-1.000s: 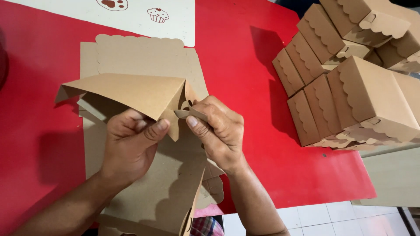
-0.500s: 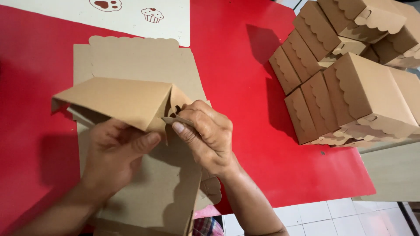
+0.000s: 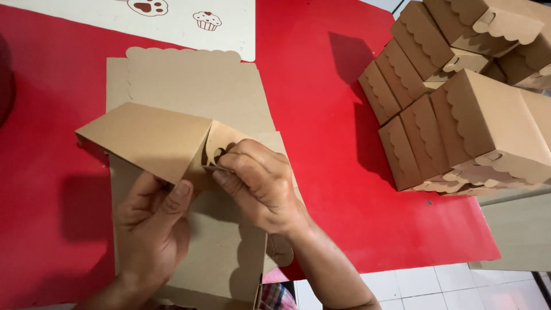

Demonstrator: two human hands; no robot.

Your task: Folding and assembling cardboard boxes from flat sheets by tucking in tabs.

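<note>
Hands both clamped on one brown cardboard box blank (image 3: 172, 138), held just above a stack of flat blanks (image 3: 195, 86) on the red surface (image 3: 321, 115). Left hand (image 3: 152, 224) pinches the raised panel from below; right hand (image 3: 258, 183) presses a slotted tab at the corner. Step looks like corner locking; seating the tab likely needs steady counter-pressure. Finished boxes (image 3: 476, 109) piled well apart, right.
</note>
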